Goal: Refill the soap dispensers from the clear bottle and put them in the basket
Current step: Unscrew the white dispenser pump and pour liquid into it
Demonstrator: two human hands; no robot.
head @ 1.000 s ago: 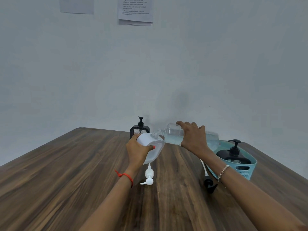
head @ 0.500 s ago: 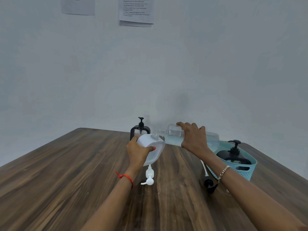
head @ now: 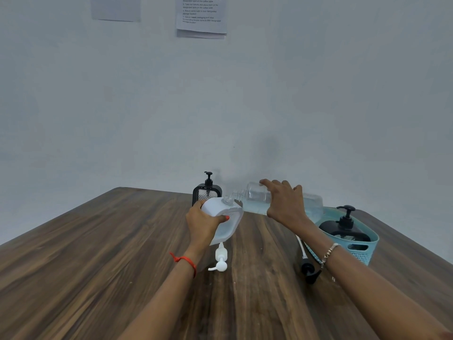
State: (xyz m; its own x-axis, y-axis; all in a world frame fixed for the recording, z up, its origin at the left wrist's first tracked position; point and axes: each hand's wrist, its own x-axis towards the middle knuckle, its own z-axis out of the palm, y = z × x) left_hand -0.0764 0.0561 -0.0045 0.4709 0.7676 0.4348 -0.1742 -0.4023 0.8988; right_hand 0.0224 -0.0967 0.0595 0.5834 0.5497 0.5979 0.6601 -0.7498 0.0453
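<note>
My left hand (head: 202, 223) grips a white soap dispenser (head: 226, 220) with its pump off, tilted to the right above the table. My right hand (head: 285, 203) holds the clear bottle (head: 255, 201) on its side, its neck at the dispenser's open mouth; pale liquid lies in the bottle. The white pump (head: 220, 260) lies on the table below the dispenser. A black pump (head: 308, 269) with a white tube lies beside the blue basket (head: 362, 252), which holds a black dispenser (head: 343, 228). A second black dispenser (head: 207, 191) stands behind my left hand.
The wooden table (head: 110, 253) runs to a pale wall close behind the dispensers. Its right edge passes just beyond the basket. Two paper sheets (head: 201, 15) hang high on the wall.
Both hands hold the same pouring pose. The view has tipped down slightly; nothing on the table has moved.
</note>
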